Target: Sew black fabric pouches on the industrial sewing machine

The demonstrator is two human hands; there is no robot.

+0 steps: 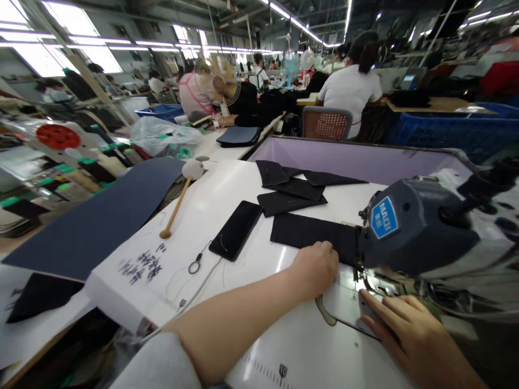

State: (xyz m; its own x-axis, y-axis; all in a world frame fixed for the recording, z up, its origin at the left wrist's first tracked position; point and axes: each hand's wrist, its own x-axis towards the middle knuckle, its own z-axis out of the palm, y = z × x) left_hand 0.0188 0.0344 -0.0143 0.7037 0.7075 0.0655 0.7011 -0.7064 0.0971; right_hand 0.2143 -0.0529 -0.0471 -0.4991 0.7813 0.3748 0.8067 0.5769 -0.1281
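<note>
So the main thing here is a long black fabric strip lying flat on the white sewing table, its right end running in under the head of a grey sewing machine with a blue badge. The left hand sits at the strip's near edge, knuckles up and fingers curled under, touching the cloth; can't really tell if it's pinching anything. The right hand is flat and open, fingers stretched out on the metal plate just near of the needle area, not holding anything.

Just far of the strip there's a loose pile of more black cut pieces, overlapping each other. To the left of the strip lies a dark phone, face up, with a small metal ring on a thread near it. Further left is a wooden-handled mallet thing, and beyond that a big dark blue sheet hanging over the table's left edge. Far back, a person in a white top sits on a chair, facing away.
</note>
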